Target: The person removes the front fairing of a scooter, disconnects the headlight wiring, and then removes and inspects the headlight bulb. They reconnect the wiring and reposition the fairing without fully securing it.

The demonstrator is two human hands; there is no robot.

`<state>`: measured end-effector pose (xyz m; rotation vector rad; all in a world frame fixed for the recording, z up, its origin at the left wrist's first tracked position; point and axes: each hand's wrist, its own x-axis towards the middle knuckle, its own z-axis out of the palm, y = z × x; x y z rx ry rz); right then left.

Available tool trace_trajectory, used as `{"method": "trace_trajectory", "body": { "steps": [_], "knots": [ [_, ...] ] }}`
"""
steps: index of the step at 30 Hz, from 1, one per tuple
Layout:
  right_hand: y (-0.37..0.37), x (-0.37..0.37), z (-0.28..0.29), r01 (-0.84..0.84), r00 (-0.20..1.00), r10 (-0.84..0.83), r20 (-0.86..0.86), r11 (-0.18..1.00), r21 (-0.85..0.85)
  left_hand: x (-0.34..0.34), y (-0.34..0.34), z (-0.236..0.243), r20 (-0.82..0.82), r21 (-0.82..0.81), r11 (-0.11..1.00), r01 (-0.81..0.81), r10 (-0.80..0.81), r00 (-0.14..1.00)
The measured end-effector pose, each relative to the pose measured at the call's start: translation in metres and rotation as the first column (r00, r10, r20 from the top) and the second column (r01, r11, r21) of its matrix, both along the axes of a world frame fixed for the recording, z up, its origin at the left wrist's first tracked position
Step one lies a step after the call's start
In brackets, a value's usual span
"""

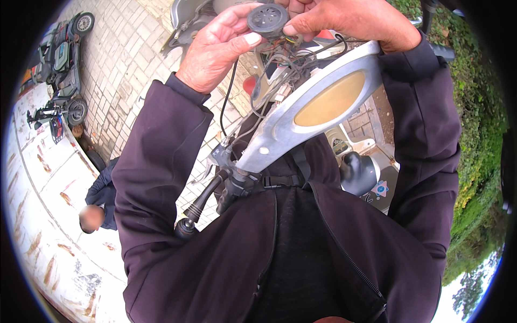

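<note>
My left hand [212,56] grips a round black disc with a slotted grille face [268,19], its thumb along the lower left rim and its fingers behind. At the disc's right edge my right hand [344,20] is closed, thumb and fingers pinched at the rim; some of its fingertips are hidden. Just below the disc hangs a bundle of thin coloured wires [284,60], spilling from the opened front of a scooter. Nearer me is the scooter's silver panel with a tan oval [329,102].
The scooter's left handlebar grip [200,202] points toward me, beside a brake lever. Another person [99,207] is at the left, by a rust-stained white surface [46,204]. Parked scooters [64,70] stand on brick paving [121,59]. A green hedge [474,107] runs along the right.
</note>
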<state>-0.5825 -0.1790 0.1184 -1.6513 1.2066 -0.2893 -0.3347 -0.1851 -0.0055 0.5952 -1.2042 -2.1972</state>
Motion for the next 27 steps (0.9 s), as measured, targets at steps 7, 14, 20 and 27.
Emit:
{"method": "trace_trajectory", "body": {
  "steps": [7,14,20,27],
  "knots": [
    [0.007,-0.006,0.012,-0.027,1.000,0.027,-0.009,0.998,-0.049,0.000,0.001,0.003,0.011,0.033,0.999,0.013,-0.014,1.000],
    [-0.001,-0.010,-0.008,-0.033,0.999,0.033,0.007,0.999,-0.022,-0.001,0.002,0.008,0.024,0.017,1.000,-0.008,0.007,1.000],
    [0.001,-0.016,-0.020,-0.059,0.994,0.065,0.082,0.995,-0.076,-0.003,0.004,0.010,0.054,-0.053,0.997,-0.050,0.053,0.997],
    [0.000,-0.014,-0.017,-0.075,0.994,0.086,0.063,0.986,-0.151,-0.011,0.012,0.012,0.000,-0.056,0.994,-0.089,0.090,0.996]
  ]
}}
